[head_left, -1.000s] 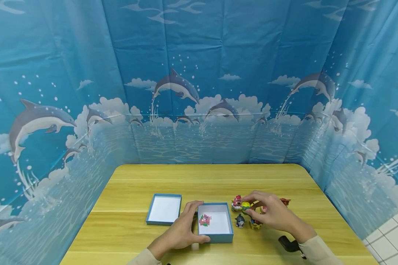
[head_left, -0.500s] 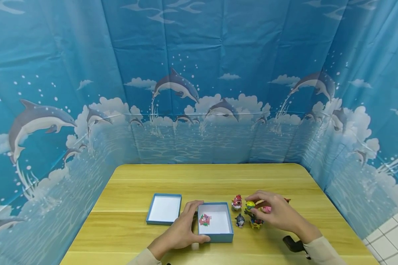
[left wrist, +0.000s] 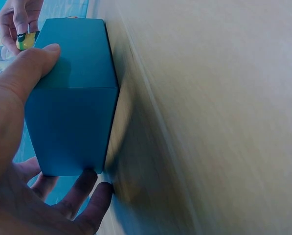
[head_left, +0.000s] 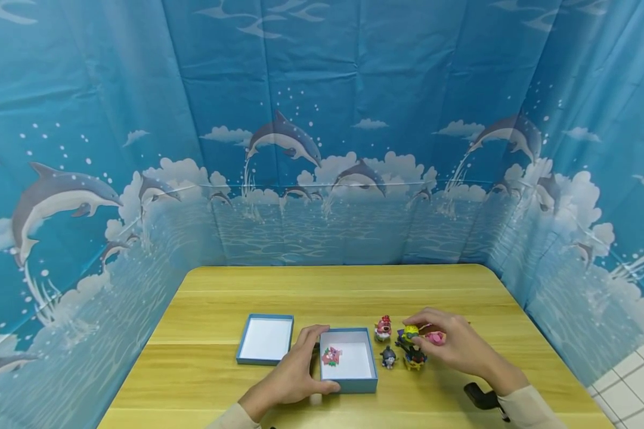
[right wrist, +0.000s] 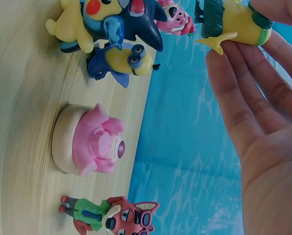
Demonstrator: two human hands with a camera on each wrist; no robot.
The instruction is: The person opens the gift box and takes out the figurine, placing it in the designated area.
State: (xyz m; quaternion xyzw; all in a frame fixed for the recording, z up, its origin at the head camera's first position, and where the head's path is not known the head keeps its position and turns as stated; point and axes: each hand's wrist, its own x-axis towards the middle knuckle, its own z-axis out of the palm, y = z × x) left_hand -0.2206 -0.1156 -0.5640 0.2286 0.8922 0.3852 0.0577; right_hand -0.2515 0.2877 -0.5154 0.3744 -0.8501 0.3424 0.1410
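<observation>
My left hand [head_left: 299, 370] grips the left side of an open blue box [head_left: 349, 386], thumb on its near wall and fingers at the far side. A small pink figurine with green bits [head_left: 331, 356] lies in the box, toward the left. To the right of the box, my right hand [head_left: 458, 345] pinches a yellow and green toy figurine [right wrist: 241, 24] between thumb and fingers, held over the other toys. Below it in the head view is a yellow and dark figurine [head_left: 415, 359]. The right wrist view shows a one-eyed-goggle style yellow figurine in blue [right wrist: 123, 61] close by.
A blue-rimmed lid [head_left: 265, 361] lies left of the box. Right of the box stand a pink figurine with a red top [head_left: 383, 329] and a dark-topped one [head_left: 389, 357]. A pink figurine on a pale base [right wrist: 97, 142] and a green-jacketed fox [right wrist: 106, 215] stand farther right.
My right hand has moved a little to the right with the yellow and green figurine, showing more of the toys beneath. My left hand and the box have stayed put.
</observation>
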